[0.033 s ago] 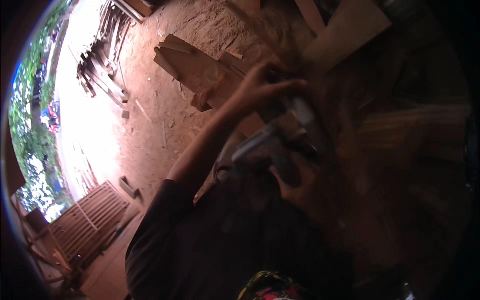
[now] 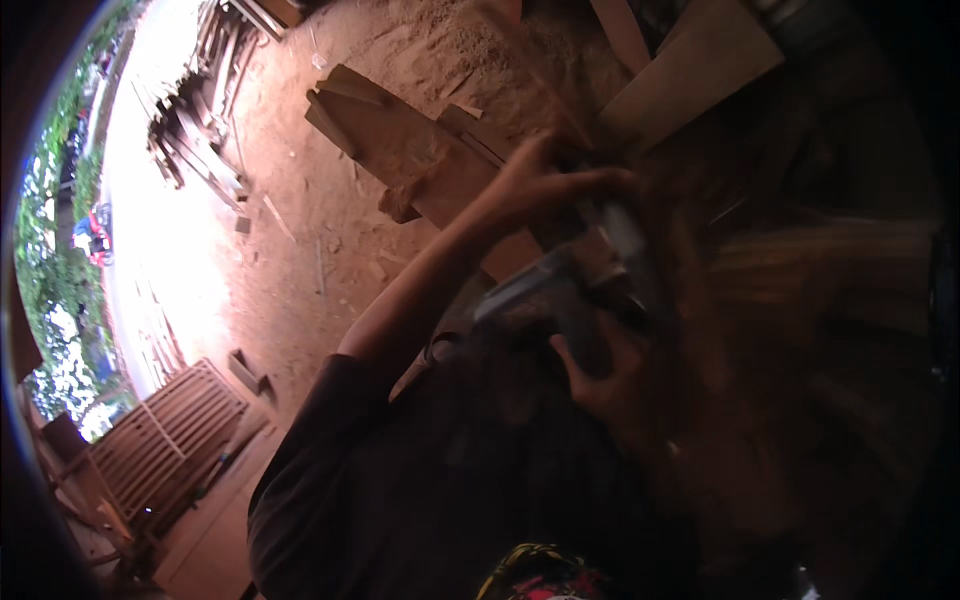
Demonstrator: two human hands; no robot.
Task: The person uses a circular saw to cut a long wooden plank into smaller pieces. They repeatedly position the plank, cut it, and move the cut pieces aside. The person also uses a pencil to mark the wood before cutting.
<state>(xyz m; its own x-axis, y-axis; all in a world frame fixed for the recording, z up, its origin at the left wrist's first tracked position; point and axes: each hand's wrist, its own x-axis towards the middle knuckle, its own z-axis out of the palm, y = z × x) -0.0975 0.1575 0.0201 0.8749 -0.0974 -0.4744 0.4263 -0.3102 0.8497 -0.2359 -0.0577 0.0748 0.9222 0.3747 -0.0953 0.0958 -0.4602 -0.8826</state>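
Observation:
In the dim middle of the view, I hold a grey, metallic-looking power tool (image 2: pixel 525 285) with a straight bar-like edge and a dark rounded grip. Blur and shadow hide its exact kind. My left hand (image 2: pixel 550 180) curls over the tool's far end, thumb stretched to the right and fingertips partly hidden. Closer to my body, my right hand (image 2: pixel 615 380) closes round the dark grip, most of its fingers lost in shadow. Beneath and beyond my left forearm lies a long wooden piece (image 2: pixel 400 140) with a broken-looking edge, partly covered by my arm and the tool.
Flat boards (image 2: pixel 700 75) lean at the far right, and blurred timber (image 2: pixel 820 250) lies in shadow below them. Loose wooden sticks (image 2: pixel 195 145) are heaped at the far left. A slatted wooden frame (image 2: pixel 170 430) stands at the near left. Beyond is a sunlit road with a red motorbike (image 2: pixel 100 235).
Both hands and the tool sit slightly farther right in the picture. The surroundings at the left have shifted a little leftward. My hold on the tool looks the same.

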